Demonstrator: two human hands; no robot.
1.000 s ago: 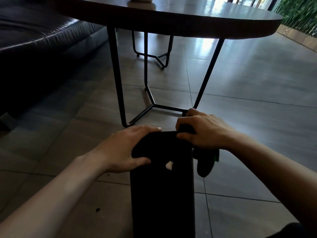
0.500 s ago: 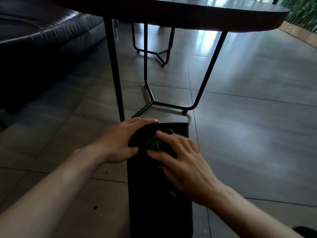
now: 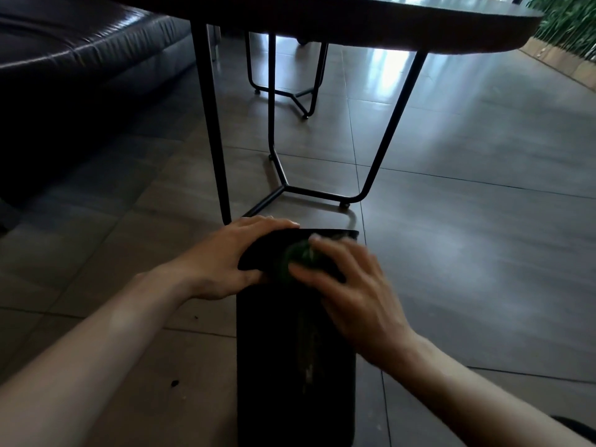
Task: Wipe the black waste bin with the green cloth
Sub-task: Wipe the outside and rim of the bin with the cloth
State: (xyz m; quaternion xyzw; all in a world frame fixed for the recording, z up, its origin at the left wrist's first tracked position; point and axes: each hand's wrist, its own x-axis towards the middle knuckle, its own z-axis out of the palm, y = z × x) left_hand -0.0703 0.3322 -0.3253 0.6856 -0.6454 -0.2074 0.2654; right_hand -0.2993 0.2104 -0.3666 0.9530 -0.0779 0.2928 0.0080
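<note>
Bin wipe, top edge
Left hand (image 3: pixel 225 262) grips bin (image 3: pixel 290 366) rim at 9 o'clock; right hand (image 3: pixel 351 298), blurred, presses cloth (image 3: pixel 298 256) flat, fingers straight.

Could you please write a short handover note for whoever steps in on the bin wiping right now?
Left hand: grips the top left edge of the black waste bin, steadying it.
Right hand: presses the green cloth onto the bin's top with spread fingers; blurred, mid-wipe.
Bin stands on the tiled floor by the table.
Done: wiping under way on top.
Left: cannot tell how much; streaks show on the near face.
</note>
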